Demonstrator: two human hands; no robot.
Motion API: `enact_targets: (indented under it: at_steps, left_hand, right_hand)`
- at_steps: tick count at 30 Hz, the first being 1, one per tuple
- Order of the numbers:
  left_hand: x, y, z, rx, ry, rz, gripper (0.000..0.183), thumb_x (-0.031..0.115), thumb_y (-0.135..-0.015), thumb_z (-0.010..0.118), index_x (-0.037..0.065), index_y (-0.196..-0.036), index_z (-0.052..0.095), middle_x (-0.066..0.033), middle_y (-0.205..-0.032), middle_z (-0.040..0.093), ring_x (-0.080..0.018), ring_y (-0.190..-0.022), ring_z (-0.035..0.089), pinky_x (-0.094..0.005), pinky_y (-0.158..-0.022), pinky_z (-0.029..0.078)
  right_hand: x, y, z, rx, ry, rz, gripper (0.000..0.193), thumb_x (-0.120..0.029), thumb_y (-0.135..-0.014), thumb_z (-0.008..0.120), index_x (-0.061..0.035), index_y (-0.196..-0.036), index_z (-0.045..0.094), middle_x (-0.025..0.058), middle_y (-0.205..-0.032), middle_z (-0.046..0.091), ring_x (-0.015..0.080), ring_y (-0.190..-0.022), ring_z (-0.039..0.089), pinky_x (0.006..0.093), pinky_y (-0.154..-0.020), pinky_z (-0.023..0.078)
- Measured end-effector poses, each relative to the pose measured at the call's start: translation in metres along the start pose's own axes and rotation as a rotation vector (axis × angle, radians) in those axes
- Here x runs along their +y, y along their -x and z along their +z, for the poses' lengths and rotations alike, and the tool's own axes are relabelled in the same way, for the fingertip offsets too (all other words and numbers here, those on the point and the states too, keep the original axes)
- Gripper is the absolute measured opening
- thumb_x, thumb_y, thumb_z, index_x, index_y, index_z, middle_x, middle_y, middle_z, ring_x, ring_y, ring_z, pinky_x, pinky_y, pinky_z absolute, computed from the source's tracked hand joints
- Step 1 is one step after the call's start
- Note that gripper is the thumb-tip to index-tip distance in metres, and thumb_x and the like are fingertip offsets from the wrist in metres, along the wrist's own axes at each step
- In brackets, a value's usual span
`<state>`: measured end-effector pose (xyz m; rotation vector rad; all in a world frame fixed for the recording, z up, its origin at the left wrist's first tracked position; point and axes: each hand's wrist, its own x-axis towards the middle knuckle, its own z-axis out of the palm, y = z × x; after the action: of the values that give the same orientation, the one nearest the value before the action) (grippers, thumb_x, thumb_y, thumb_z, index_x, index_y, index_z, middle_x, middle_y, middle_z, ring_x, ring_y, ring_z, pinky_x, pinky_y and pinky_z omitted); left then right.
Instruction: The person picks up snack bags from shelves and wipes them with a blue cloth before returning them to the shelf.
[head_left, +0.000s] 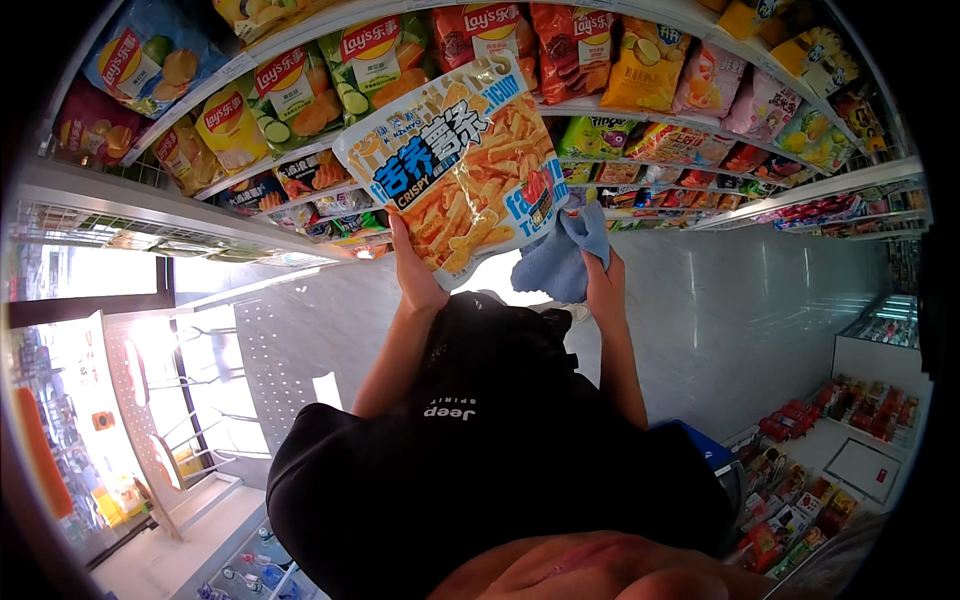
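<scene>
A large snack bag (465, 170), white and blue with a picture of golden fries, is held up in front of the shelves, tilted with its upper edge toward them. My left hand (418, 270) grips its lower left edge. At the lower right corner, my right hand (602, 275) is closed on a blue cloth (560, 260), which hangs against the bag. The fingers behind the bag and within the cloth are partly hidden.
Curved shelves (690, 122) ahead hold rows of chip bags (575, 52) in many colours. Grey tiled floor (720, 300) lies below. A pegboard rack with hooks (130, 370) stands at the left by bright glass. Low shelves of packets (790, 500) are at the lower right, near a blue bin (705, 445).
</scene>
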<state>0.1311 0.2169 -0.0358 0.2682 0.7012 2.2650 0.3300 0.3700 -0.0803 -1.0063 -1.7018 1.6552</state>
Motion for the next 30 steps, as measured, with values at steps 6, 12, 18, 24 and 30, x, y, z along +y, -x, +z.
enact_targets:
  at_steps: [6, 12, 18, 24, 30]
  left_hand:
    - [0.001, -0.022, -0.003, -0.083, -0.086, -0.165, 0.059, 0.049, -0.102, 0.03, 0.006, -0.142, 0.033, -0.016, -0.141, 0.045, -0.0322, -0.125, 0.05, -0.0453, -0.104, 0.043]
    - [-0.021, -0.017, 0.006, -0.139, -0.065, -0.48, 0.063, 0.052, -0.101, 0.029, 0.004, -0.141, 0.035, -0.018, -0.139, 0.046, -0.0323, -0.124, 0.052, -0.0447, -0.103, 0.045]
    - [-0.034, -0.009, 0.019, -0.099, -0.08, -0.434, 0.061, 0.05, -0.102, 0.028, 0.004, -0.141, 0.035, -0.0178, -0.138, 0.047, -0.0319, -0.122, 0.053, -0.0441, -0.102, 0.045]
    - [-0.026, -0.008, 0.019, -0.027, 0.001, -0.287, 0.058, 0.047, -0.102, 0.03, 0.005, -0.141, 0.036, -0.0158, -0.139, 0.047, -0.0318, -0.123, 0.052, -0.045, -0.103, 0.045]
    - [-0.034, 0.004, 0.018, 0.017, -0.034, -0.192, 0.061, 0.049, -0.102, 0.028, 0.003, -0.141, 0.035, -0.0165, -0.139, 0.047, -0.0322, -0.124, 0.051, -0.0448, -0.103, 0.043]
  right_hand:
    - [0.016, 0.0, -0.043, 0.545, -0.496, 0.174, 0.047, -0.023, -0.092, 0.058, 0.0078, -0.127, 0.051, 0.0133, -0.122, 0.058, 0.0227, -0.108, 0.058, 0.0333, -0.092, 0.045]
    - [-0.041, 0.026, -0.042, 0.546, -0.088, -0.198, 0.04, -0.015, -0.092, 0.055, 0.0063, -0.126, 0.053, 0.0126, -0.123, 0.059, 0.0206, -0.11, 0.057, 0.0324, -0.095, 0.043]
    - [-0.066, 0.01, 0.003, 0.123, 0.65, -0.686, 0.05, -0.001, -0.086, 0.052, 0.0037, -0.136, 0.045, 0.0202, -0.134, 0.053, 0.0336, -0.123, 0.052, 0.0362, -0.103, 0.038]
    - [-0.05, 0.023, -0.004, -0.059, 0.269, -0.313, 0.048, -0.005, -0.092, 0.048, 0.0039, -0.138, 0.043, 0.0178, -0.137, 0.051, 0.0245, -0.125, 0.051, 0.0333, -0.103, 0.038]
    - [-0.039, 0.007, -0.011, -0.144, 0.197, -0.253, 0.046, -0.006, -0.092, 0.049, 0.0047, -0.136, 0.045, 0.0155, -0.128, 0.057, 0.0172, -0.111, 0.055, 0.0297, -0.094, 0.042]
